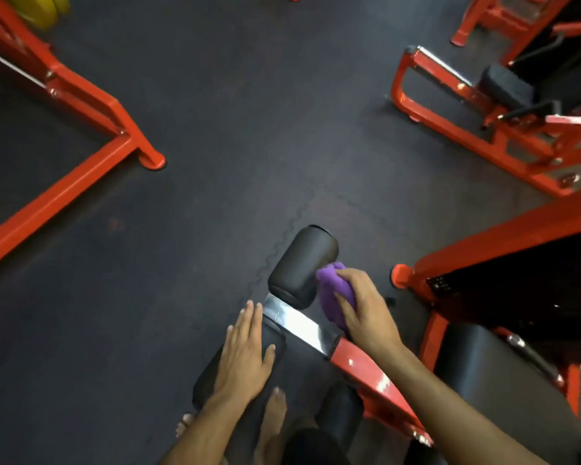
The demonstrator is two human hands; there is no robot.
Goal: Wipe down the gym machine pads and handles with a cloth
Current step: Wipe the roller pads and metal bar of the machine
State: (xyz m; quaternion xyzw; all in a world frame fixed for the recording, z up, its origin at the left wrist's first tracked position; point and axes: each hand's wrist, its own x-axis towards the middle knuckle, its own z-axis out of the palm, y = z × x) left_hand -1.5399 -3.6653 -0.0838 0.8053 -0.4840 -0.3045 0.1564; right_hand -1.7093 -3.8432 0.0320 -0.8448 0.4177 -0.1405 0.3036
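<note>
Rubber flooring [215, 129], dark and laid in interlocking mats, spreads beneath orange-red machine frames [81, 169] on every side, with yellow weight plates [44, 8] just visible at the top left corner. At the centre stands the machine being cleaned: an orange arm [373, 380] ending in a polished steel bar [299, 322] that carries two black roller pads. The far roller pad [301, 266] sticks out beyond the bar; the near roller pad [235, 367] lies on the person's side of it. The left hand [245, 357] rests flat on the near pad, fingers straight and relaxed, gripping nothing, most likely to steady the arm so it does not swing under the wiping pressure. The right hand [363, 307] is curled around a bunched purple cloth [332, 293], pressing it against the side of the far pad, where it meets the steel bar; bunching probably gives a firmer scrubbing face. A larger black seat pad [483, 370] sits to the right, apart from both hands. Bare feet [275, 414] show on the floor below. No bucket, bottle or other container appears in view, so whether the cloth is damp cannot be told.
</note>
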